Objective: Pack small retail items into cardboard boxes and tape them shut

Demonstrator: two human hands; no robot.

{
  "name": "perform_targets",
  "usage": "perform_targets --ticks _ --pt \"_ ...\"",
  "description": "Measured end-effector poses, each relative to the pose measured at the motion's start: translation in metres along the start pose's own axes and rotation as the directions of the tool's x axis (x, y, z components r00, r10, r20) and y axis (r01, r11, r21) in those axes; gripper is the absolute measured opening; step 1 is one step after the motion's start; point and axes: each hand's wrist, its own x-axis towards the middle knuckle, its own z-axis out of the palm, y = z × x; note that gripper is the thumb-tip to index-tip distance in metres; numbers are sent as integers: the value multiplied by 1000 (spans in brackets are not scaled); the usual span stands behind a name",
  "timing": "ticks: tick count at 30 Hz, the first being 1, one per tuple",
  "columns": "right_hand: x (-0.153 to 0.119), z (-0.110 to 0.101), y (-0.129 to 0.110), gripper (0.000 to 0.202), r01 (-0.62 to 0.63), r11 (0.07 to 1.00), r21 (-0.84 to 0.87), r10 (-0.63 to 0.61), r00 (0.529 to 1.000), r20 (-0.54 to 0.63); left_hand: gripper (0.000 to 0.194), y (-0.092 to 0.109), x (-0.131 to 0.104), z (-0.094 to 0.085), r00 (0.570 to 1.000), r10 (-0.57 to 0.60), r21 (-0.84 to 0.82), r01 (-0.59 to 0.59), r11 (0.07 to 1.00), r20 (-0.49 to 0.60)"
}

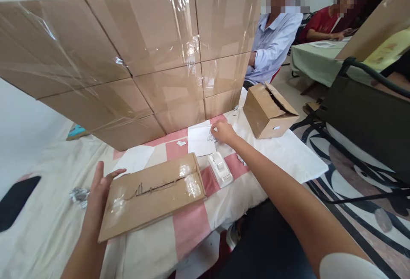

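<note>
My left hand (100,187) is at the left edge of a flat cardboard piece (156,196) with clear tape on its ends and a torn slit along its middle. Its thumb and fingers are spread apart; whether the palm touches the edge is unclear. Farther out, my right hand (223,132) has its fingers pinched together over the right part of a white paper sheet (197,138). Small crumpled bits (210,136) show by the fingertips, and I cannot make out what is between them. A white tape dispenser (220,169) sits between the flat cardboard and my right forearm.
A tall wall of taped cardboard boxes (166,44) stands behind the sheet. An open carton (269,112) is at the right. A dark phone-like slab (17,202) and crumpled foil (79,196) lie left. A person in a light blue shirt (275,36) sits beyond the boxes.
</note>
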Motion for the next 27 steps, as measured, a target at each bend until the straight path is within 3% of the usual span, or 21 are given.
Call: perform_targets --ticks 2,7,9,12,17,21,27 --pt "-1 14 1 27 27 999 -22 -26 1000 8 93 -8 27 -2 997 77 -31 -77 997 -15" --pt "-7 25 -1 25 156 986 -54 -155 987 32 61 -36 68 18 942 333 -119 -325 938 49" --pt "-8 28 -5 16 187 981 -56 -186 982 26 57 -47 70 24 940 330 -126 -318 940 87" --pt "-5 30 -10 20 203 978 -50 -203 979 13 56 -53 68 19 946 305 -135 -289 948 110" --pt "-4 25 -10 29 203 977 -72 -201 979 41 54 -44 63 3 963 260 -211 -239 948 78" --pt "-10 17 -2 26 282 952 -122 -273 958 84 48 -37 57 11 978 208 -296 -191 936 26" --pt "-14 13 5 22 355 922 -152 -339 933 123 51 -40 56 15 980 194 -271 -177 946 36"
